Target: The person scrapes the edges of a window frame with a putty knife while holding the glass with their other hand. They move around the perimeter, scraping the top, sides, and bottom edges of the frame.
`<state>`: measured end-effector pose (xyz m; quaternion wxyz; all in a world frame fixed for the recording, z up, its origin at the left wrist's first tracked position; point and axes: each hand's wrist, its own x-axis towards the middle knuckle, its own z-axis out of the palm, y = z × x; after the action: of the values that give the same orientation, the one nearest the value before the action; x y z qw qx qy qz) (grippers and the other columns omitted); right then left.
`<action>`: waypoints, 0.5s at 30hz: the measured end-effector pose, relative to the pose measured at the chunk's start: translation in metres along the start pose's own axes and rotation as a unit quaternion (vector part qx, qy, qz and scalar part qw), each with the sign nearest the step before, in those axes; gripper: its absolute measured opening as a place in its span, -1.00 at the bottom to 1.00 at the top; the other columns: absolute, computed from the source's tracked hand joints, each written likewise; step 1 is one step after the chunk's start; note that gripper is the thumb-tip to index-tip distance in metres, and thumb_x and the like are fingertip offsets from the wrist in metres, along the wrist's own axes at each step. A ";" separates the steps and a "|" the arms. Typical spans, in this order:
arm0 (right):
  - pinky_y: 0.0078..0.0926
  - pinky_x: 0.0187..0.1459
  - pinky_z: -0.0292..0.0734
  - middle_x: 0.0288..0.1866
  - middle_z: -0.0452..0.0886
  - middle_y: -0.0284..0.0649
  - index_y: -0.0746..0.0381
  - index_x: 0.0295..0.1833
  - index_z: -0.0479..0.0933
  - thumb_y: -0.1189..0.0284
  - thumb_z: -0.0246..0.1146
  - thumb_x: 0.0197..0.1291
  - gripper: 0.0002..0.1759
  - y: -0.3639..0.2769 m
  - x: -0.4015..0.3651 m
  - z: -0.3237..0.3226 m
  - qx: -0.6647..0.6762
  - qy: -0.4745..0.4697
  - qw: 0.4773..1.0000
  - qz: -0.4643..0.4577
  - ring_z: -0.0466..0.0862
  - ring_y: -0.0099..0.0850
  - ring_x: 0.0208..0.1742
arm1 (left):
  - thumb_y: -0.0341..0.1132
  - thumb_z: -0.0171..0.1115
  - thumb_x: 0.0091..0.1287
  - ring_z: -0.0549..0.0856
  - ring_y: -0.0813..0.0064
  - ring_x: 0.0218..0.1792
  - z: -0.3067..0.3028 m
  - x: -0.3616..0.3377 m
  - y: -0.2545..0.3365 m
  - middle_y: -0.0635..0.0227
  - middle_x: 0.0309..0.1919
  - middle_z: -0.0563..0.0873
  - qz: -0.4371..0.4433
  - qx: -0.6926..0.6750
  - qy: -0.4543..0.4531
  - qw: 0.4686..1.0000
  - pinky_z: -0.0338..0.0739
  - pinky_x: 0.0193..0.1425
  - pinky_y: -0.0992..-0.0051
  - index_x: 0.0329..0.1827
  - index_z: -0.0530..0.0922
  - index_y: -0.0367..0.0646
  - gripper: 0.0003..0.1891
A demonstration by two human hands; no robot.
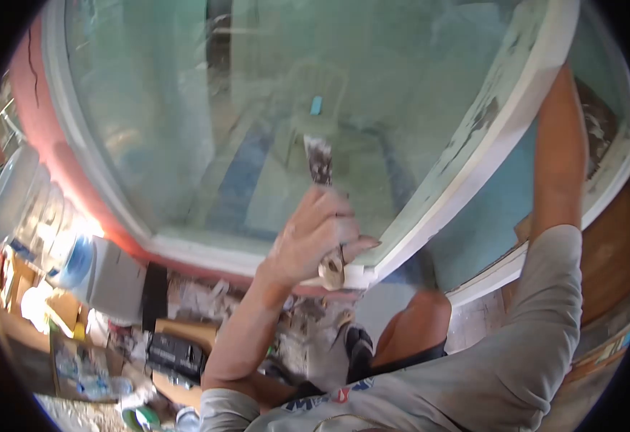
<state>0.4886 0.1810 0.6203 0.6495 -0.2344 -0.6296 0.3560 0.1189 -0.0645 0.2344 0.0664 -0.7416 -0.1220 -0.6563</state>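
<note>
My left hand [313, 237] is closed around the handle of a putty knife [320, 162], its blade pointing up and smeared with white and dark patches. The handle's pale rounded end [331, 269] sticks out below my fist. Behind the blade is a large glass pane [257, 86] in a white frame [466, 169]. Along the frame's right side, paint is chipped, with dark bare patches. My right arm [560, 158] reaches up at the right and passes behind this frame, which hides my right hand.
A pinkish-red wall edge [55, 155] borders the pane at left. Below stand a grey-white container [115, 281], large clear water bottles [23, 198] and a black case [176, 354]. Debris litters the ground near my feet. Through the glass, a pale chair [320, 83] carries a small blue object.
</note>
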 end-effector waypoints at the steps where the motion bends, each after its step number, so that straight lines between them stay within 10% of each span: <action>1: -0.33 0.31 0.52 0.27 0.59 -0.14 0.21 0.43 0.47 0.04 0.06 0.59 -0.44 -0.001 0.001 0.003 -0.011 0.011 1.000 -0.013 0.58 -0.33 0.27 | -0.42 0.63 0.07 0.60 0.18 -0.28 0.003 0.001 -0.002 0.28 -0.29 0.57 0.014 -0.006 0.002 1.000 0.50 -0.22 0.27 -0.25 0.54 -0.09 -0.66; 6: -0.33 0.33 0.51 0.29 0.59 -0.14 0.21 0.43 0.47 0.03 0.04 0.59 -0.44 -0.021 -0.034 -0.004 -0.118 0.137 0.972 -0.152 0.58 -0.33 0.30 | -0.55 0.54 0.15 0.70 0.14 -0.23 0.007 -0.021 -0.024 0.19 -0.14 0.67 -0.046 -0.029 0.020 0.998 0.63 -0.21 0.25 -0.11 0.55 -0.13 -0.66; 10: -0.57 -0.11 0.56 -0.19 0.64 -0.30 0.34 0.10 0.63 0.31 0.16 0.56 -0.69 -0.014 -0.167 0.033 -0.231 0.286 0.838 -0.403 0.59 -0.56 -0.21 | -0.63 0.43 0.25 0.79 0.10 -0.01 0.004 -0.028 -0.038 0.06 0.09 0.69 -0.085 -0.072 -0.015 0.994 0.73 -0.05 0.30 0.14 0.47 -0.12 -0.55; 12: -0.54 -0.29 0.45 -0.38 0.49 -0.39 0.27 -0.14 0.55 0.33 0.16 0.55 -0.76 0.019 -0.270 0.081 -0.330 0.180 0.814 -0.443 0.45 -0.61 -0.38 | -0.68 0.37 0.26 0.75 0.04 0.21 0.005 -0.034 -0.038 -0.09 0.36 0.56 -0.125 -0.105 -0.077 0.984 0.73 0.00 0.25 0.28 0.40 -0.10 -0.44; 13: -0.53 -0.30 0.47 -0.35 0.55 -0.34 0.25 -0.15 0.57 0.27 0.26 0.46 -0.76 0.051 -0.315 0.099 -0.227 0.093 0.907 -0.343 0.52 -0.53 -0.38 | -0.68 0.37 0.26 0.75 0.04 0.21 0.005 -0.032 -0.034 -0.09 0.36 0.56 -0.119 -0.109 -0.079 0.984 0.73 0.00 0.25 0.28 0.40 -0.10 -0.44; 14: -0.53 -0.24 0.58 -0.25 0.62 -0.25 0.18 -0.10 0.61 0.17 0.44 0.28 -0.69 0.062 -0.348 0.114 -0.502 -0.056 0.732 -0.457 0.64 -0.43 -0.31 | -0.70 0.35 0.25 0.71 0.02 0.27 0.003 -0.030 -0.030 -0.08 0.42 0.51 -0.129 -0.080 -0.095 0.984 0.73 0.02 0.25 0.38 0.37 -0.05 -0.35; 15: -0.52 -0.24 0.64 -0.16 0.64 -0.28 0.10 -0.07 0.64 0.10 0.49 0.20 -0.64 0.073 -0.382 0.140 -0.537 -0.135 0.716 -0.425 0.70 -0.43 -0.23 | -0.72 0.33 0.25 0.67 0.00 0.33 0.003 -0.029 -0.028 -0.07 0.49 0.47 -0.139 -0.049 -0.112 0.983 0.73 0.04 0.25 0.48 0.33 -0.01 -0.26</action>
<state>0.3565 -0.0822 0.3302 0.4053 -0.2011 -0.8295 -0.3276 0.1106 -0.0391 0.2041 -0.0764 -0.7883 -0.1983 -0.5774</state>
